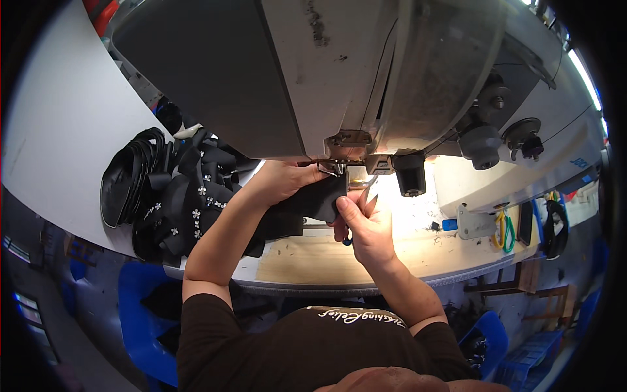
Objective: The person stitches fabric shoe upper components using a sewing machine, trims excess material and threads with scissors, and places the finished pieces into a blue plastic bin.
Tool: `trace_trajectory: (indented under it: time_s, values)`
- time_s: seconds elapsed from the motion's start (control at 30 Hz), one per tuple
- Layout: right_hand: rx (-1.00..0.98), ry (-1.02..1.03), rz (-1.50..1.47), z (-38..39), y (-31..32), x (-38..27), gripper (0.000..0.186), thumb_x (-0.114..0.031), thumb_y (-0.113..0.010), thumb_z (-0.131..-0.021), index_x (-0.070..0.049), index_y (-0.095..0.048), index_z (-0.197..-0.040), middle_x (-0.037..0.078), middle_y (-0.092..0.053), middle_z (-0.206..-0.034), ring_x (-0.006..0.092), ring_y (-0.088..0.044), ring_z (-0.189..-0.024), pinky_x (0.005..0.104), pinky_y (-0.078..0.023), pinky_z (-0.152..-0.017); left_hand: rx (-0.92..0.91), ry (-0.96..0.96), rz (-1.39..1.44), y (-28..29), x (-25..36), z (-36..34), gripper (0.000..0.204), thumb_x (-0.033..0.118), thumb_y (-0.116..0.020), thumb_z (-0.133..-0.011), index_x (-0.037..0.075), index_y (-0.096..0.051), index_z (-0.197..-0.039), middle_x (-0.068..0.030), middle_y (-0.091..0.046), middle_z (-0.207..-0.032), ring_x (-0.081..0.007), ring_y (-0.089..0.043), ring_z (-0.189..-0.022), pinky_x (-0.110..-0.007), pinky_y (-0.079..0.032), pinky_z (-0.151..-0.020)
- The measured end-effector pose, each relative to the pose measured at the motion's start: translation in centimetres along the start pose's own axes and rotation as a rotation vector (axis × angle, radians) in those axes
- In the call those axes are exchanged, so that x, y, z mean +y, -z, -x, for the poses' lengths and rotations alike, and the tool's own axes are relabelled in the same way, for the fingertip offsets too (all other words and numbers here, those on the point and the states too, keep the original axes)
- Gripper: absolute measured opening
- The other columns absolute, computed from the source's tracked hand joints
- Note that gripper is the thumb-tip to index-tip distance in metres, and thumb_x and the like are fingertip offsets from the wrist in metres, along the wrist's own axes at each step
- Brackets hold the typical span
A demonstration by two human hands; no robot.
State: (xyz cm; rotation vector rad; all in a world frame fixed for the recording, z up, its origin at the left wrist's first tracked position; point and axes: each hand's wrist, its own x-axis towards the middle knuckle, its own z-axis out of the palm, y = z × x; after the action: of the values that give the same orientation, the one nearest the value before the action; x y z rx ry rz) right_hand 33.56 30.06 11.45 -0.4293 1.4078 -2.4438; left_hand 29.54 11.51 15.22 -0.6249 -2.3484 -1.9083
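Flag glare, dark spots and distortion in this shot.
Head view: glare washes out the sewing table beside the right hand; head view: the black fabric shows little texture; head view: the table's front edge bows, corners fall black.

lower left: blue chair (132, 320) | right: green band (509, 235), yellow band (499, 230) | upper right: lit tube lamp (583, 78)

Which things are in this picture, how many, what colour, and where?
Sewing machine: one, white and grey, top
Table: one, white and wood-coloured, centre
Fabric: one piece, black, centre
Flowered pieces: several, black, left
Curved pieces: several, black, far left
Loops: some, yellow and green, right
Chairs: at least two, blue, lower sides
Wooden furniture: count unclear, brown, lower right
Shirt: one, dark brown, bottom
Left grip: one, bare, on fabric
Right grip: one, bare, pinching fabric
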Motion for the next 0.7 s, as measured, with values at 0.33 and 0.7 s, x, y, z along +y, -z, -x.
trace_trajectory:
  time_s: [0.33,0.7]
  values:
    - [0.078,0.088,0.029,0.0,-0.6,1.6,0.015,-0.014,-0.060,-0.093,-0.001,-0.058,-0.086,0.004,-0.060,-0.068,0.0064,-0.052,-0.053,0.0187,-0.042,-0.048,-0.123,-0.089,-0.055,0.2,1.5,-0.9,0.019,0.014,-0.069,-0.084,0.002,-0.067,-0.098,-0.0031,-0.066,-0.093,-0.0122,-0.058,-0.087,-0.028,-0.047,-0.078]
    - [0.076,0.014,0.223,0.0,-0.4,1.4,0.024,-0.020,-0.059,-0.094,-0.004,-0.056,-0.077,0.000,-0.058,-0.061,0.0027,-0.047,-0.050,0.0183,-0.037,-0.045,-0.087,-0.192,-0.071,1.2,-1.7,-0.7,0.021,0.014,-0.067,-0.086,0.001,-0.065,-0.102,-0.0034,-0.065,-0.095,-0.0117,-0.058,-0.088,-0.029,-0.047,-0.079]
